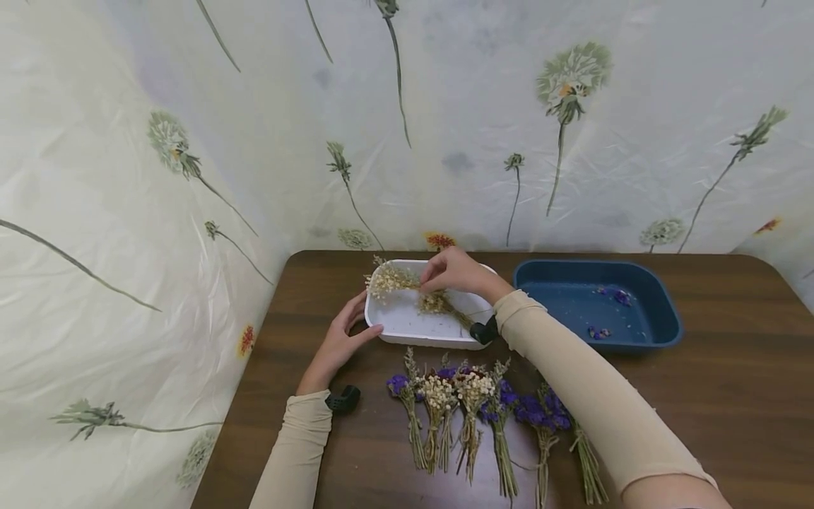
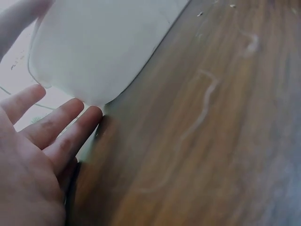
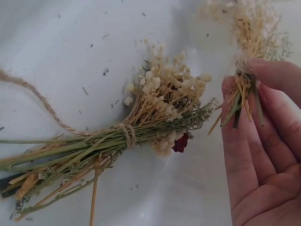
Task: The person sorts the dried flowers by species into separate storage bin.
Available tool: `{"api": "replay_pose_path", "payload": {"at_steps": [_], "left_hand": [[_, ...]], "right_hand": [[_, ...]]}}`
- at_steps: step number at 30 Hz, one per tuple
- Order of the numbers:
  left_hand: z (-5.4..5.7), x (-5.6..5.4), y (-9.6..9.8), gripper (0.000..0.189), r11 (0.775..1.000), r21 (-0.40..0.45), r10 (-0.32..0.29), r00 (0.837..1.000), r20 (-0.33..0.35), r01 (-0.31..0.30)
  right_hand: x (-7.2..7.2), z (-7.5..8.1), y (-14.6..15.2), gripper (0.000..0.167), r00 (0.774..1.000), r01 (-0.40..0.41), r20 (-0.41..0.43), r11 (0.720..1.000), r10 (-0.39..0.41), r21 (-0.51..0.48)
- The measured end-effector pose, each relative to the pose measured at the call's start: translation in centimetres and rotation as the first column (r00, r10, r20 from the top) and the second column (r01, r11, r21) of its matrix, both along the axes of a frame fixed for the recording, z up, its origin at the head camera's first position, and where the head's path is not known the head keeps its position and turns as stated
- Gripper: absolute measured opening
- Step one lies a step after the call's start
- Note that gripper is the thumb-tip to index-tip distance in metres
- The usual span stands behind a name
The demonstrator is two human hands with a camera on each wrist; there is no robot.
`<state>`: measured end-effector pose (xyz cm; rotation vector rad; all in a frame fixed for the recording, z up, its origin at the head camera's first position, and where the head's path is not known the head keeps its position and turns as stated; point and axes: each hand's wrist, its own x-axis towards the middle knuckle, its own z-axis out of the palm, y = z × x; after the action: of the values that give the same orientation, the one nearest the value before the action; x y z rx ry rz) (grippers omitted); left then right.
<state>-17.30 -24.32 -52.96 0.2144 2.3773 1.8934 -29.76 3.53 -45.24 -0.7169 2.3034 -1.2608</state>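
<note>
1. Right sleeve slants above the near bundles; dipping could crush them
2. Right hand pinches a short bundle over the white tray, far left; squeezing too hard might break it
3. Left hand, fingers spread, touches the tray's left side; pushing could shift it

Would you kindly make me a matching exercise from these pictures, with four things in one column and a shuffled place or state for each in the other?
Things:
1. Left hand
2. Right hand
3. Blue tray
4. Twine-tied bundle

Places or states:
A. Stands on the table, with purple petals inside
B. Lies in the white tray
C. Pinches a small dried bunch
D. Touches the white tray's left end

Right pairs: 1-D, 2-C, 3-A, 4-B
</note>
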Motion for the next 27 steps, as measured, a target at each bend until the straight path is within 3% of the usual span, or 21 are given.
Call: {"api": "replay_pose_path", "payload": {"at_steps": [5,16,27], "left_hand": [[-0.01,0.00,-0.02,0.085,1.000,-0.021,-0.020,0.999,-0.030,0.019],[-0.26,-0.32,0.04,0.073,0.999,-0.021,-0.045,0.989,-0.140,0.042],[-0.04,-0.04,-0.07,0.085,0.999,-0.008,-0.043,0.996,-0.080,0.043]], "right_hand": [[0.06,-0.08,-0.25,0.010,0.999,-0.026,-0.037,0.998,0.028,0.054],[0.04,0.10,-0.23,0.011,0.996,-0.076,-0.037,0.975,0.086,0.210],[-0.14,0.16,-0.16,0.009,0.989,-0.090,-0.091,0.954,0.120,0.286]]}}
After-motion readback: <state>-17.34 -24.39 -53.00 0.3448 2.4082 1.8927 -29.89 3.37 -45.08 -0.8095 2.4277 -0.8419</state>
